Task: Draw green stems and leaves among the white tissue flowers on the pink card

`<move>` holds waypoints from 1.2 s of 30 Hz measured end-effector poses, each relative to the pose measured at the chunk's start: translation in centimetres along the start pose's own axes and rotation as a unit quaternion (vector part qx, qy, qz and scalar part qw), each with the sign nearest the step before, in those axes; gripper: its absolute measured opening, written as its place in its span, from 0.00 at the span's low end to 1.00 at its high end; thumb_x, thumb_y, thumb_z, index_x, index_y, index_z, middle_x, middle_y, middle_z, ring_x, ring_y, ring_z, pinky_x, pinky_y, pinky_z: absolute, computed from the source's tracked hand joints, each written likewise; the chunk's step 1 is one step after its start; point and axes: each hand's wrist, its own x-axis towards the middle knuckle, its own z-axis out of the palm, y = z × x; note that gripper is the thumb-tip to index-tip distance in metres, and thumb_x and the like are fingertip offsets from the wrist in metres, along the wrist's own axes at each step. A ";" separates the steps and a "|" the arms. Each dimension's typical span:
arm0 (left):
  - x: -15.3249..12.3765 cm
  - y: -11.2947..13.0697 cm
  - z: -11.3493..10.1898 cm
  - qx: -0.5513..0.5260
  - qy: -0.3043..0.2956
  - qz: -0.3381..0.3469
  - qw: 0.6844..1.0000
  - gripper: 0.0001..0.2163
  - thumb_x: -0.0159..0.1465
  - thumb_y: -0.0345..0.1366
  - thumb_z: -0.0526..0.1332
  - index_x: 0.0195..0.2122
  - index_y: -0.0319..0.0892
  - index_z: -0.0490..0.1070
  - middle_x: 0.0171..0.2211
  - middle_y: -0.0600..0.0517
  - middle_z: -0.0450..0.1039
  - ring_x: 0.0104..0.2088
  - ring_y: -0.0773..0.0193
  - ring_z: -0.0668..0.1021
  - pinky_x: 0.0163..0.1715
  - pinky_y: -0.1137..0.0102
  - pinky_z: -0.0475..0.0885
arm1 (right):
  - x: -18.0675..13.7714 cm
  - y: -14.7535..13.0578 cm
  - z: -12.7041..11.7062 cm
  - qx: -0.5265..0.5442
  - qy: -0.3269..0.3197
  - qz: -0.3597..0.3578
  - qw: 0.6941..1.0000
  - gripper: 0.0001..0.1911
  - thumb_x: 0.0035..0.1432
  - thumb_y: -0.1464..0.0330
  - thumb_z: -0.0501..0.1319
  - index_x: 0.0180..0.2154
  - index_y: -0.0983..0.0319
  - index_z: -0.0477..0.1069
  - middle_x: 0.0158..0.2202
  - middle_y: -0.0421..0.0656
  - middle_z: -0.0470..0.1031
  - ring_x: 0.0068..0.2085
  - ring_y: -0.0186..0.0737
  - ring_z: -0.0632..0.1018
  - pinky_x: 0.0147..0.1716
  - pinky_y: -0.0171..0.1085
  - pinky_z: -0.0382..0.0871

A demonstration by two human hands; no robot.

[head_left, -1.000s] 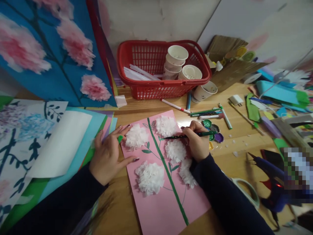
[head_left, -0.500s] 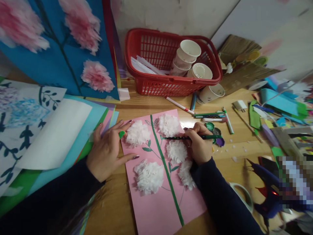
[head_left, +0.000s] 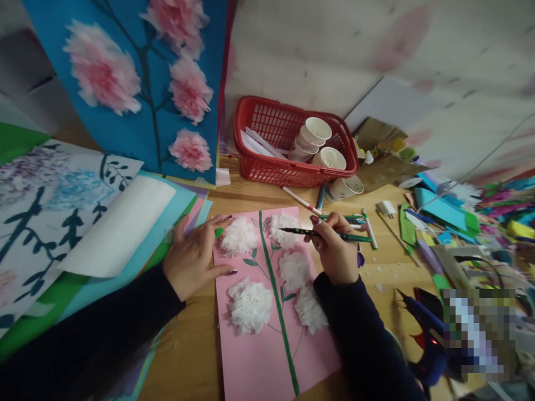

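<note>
Desk point(head_left: 192, 345): wooden, bearing the pink sheet point(head_left: 251, 359) near the bottom middle of the view; clock directions are read from that sheet's middle, with 12 pointing up the view.
Blue board point(head_left: 134, 131): at 11 o'clock, standing up, with pink ruffled blossoms on dark branches.
Painted white sheet point(head_left: 54, 217): between 9 and 10 o'clock, showing dark leafy branches and purple and blue blooms.
Pink sheet: flat on the desk, between the two forearms, crossed by a green stem point(head_left: 276, 289) running from 12 to 5 o'clock.
Red basket point(head_left: 271, 174): just past 12 o'clock, with white strips point(head_left: 259, 143) and white cups point(head_left: 316, 131) inside.
Left hand point(head_left: 194, 259): at 10 o'clock, open and empty, fingers spread, with the thumb over the sheet's edge.
Right hand point(head_left: 338, 250): at 2 o'clock, fingers closed around a dark pen.
Blue glue gun point(head_left: 426, 323): between 3 and 4 o'clock, a red light glowing on it, partly covered by a pixelated patch.
White flowers point(head_left: 251, 305): five ruffled ones on the pink sheet, two left of the stem, at 9 and 11, and three on its right, from past 12 to 3.
Dark pen point(head_left: 292, 230): nearly level, tip pointing toward 9, in front of the topmost right flower; whether it touches, I cannot tell.
Green leaves point(head_left: 249, 260): in small groups on both sides of the stem.
Purple paint pot point(head_left: 360, 259): just beyond the right hand, mostly hidden.
</note>
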 end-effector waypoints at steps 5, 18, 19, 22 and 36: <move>0.0 -0.2 0.6 -0.017 0.000 -0.013 1.000 0.32 0.58 0.46 0.65 0.59 0.45 0.51 0.59 0.38 0.67 0.59 0.48 0.70 0.62 0.45 0.42 | 2.1 -0.3 0.6 -0.047 -0.044 -0.024 0.998 0.22 0.47 0.64 0.70 0.18 0.59 0.57 0.10 0.29 0.59 0.13 0.25 0.61 0.15 0.29 0.56; 0.6 -0.9 -0.5 -0.067 -0.061 0.033 0.995 0.25 0.57 0.45 0.63 0.51 0.47 0.54 0.56 0.43 0.71 0.58 0.53 0.72 0.65 0.51 0.40 | 5.3 2.5 2.7 -0.056 -0.107 0.005 0.993 0.22 0.38 0.66 0.68 0.17 0.59 0.52 0.10 0.28 0.57 0.11 0.24 0.55 0.10 0.28 0.48; 0.6 -0.9 -0.5 -0.070 -0.062 0.029 0.995 0.26 0.56 0.45 0.63 0.52 0.47 0.53 0.56 0.44 0.71 0.58 0.54 0.72 0.65 0.51 0.41 | 5.2 2.7 2.7 -0.055 -0.106 0.006 0.993 0.22 0.40 0.63 0.68 0.17 0.58 0.52 0.09 0.28 0.56 0.10 0.25 0.54 0.10 0.28 0.48; 0.6 -1.1 -0.3 -0.079 -0.045 0.030 0.995 0.26 0.56 0.45 0.62 0.53 0.48 0.53 0.56 0.44 0.71 0.57 0.54 0.73 0.65 0.52 0.44 | 4.8 3.0 2.4 -0.052 -0.121 0.013 0.991 0.20 0.50 0.51 0.62 0.21 0.57 0.60 0.10 0.29 0.59 0.10 0.29 0.59 0.11 0.31 0.56; 0.7 -0.6 -1.1 -0.088 -0.102 -0.006 0.991 0.28 0.55 0.42 0.61 0.55 0.44 0.56 0.61 0.42 0.65 0.60 0.50 0.69 0.65 0.49 0.37 | 3.5 3.1 3.2 -0.089 -0.222 0.031 0.970 0.18 0.46 0.61 0.70 0.23 0.57 0.61 0.11 0.29 0.62 0.11 0.28 0.59 0.12 0.32 0.51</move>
